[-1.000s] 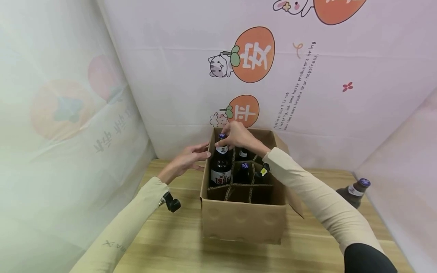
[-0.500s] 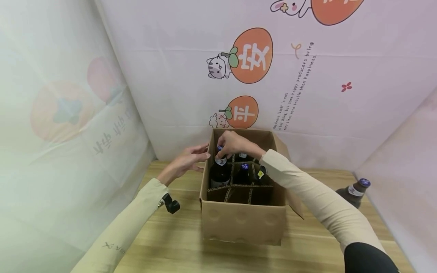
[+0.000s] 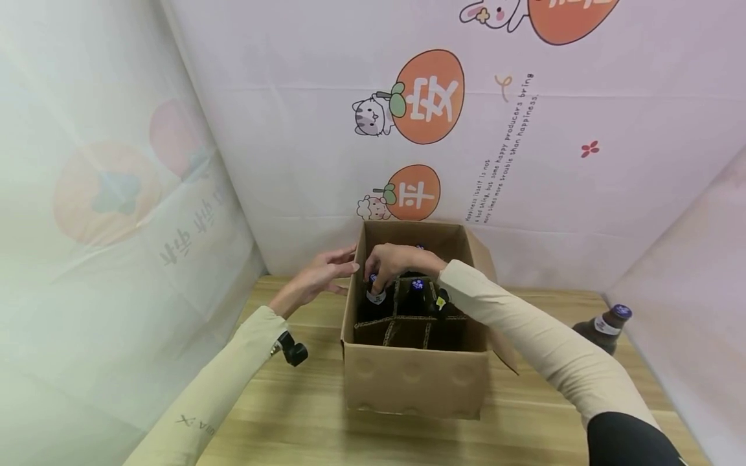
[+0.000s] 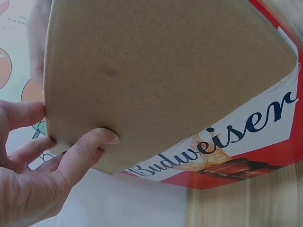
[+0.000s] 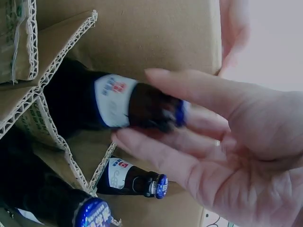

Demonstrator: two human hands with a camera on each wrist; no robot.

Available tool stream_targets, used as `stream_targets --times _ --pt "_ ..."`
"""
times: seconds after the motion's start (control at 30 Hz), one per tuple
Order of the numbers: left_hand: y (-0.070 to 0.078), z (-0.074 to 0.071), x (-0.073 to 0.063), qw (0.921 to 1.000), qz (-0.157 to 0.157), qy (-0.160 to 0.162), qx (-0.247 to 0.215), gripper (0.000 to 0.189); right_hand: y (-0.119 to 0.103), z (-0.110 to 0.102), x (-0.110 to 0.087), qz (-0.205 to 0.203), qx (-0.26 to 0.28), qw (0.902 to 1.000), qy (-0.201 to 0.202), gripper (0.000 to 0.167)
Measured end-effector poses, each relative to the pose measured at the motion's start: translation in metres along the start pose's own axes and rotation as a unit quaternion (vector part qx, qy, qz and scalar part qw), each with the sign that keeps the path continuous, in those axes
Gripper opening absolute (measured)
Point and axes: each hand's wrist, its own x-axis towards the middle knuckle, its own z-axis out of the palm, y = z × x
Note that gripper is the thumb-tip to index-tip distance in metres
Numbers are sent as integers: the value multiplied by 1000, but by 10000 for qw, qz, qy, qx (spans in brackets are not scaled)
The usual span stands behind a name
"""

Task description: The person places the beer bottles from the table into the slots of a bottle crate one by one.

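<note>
A cardboard box (image 3: 414, 382) with cardboard dividers holds several dark beer bottles; "Budweiser" (image 4: 213, 137) is printed on its side in the left wrist view. My right hand (image 3: 393, 262) reaches inside it, at the left wall. Its thumb and fingers are round the neck of a blue-capped beer bottle (image 5: 113, 99), which slants down into a compartment and is blurred in the right wrist view. Outside the box, my left hand (image 3: 320, 272) rests against the left wall, fairly straight thumb (image 4: 97, 139) on the cardboard and other fingertips at its edge.
Another capped bottle (image 3: 416, 298) stands in a compartment beside the held one, with a further bottle (image 5: 135, 179) behind. One more beer bottle (image 3: 606, 327) stands on the wooden table (image 3: 291, 414) at the right. A flap (image 3: 504, 349) hangs off the box's right side. Printed cloth walls surround the table.
My right hand has moved down into the box, lowering the beer bottle until its body label is hidden and only the neck shows. My left hand has stayed at the box wall.
</note>
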Motion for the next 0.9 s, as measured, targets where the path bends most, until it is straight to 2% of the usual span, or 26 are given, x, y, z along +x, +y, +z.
stream_targets --times 0.1,0.33,0.57,0.8,0.9 --pt "1 1 0 10000 4 -25 17 71 2 2 1 -131 -117 9997 -166 24" --pt "3 1 -2 10000 27 -4 44 71 5 10 3 -261 119 9991 -298 27" --pt "1 2 -1 9999 65 -58 85 71 8 16 0 -185 -455 9979 -424 31" --pt "2 1 -3 10000 41 -27 35 71 14 11 -9 -156 116 9990 -404 44" --pt "2 0 -3 10000 48 -23 62 71 19 3 -15 -336 209 9989 -251 44"
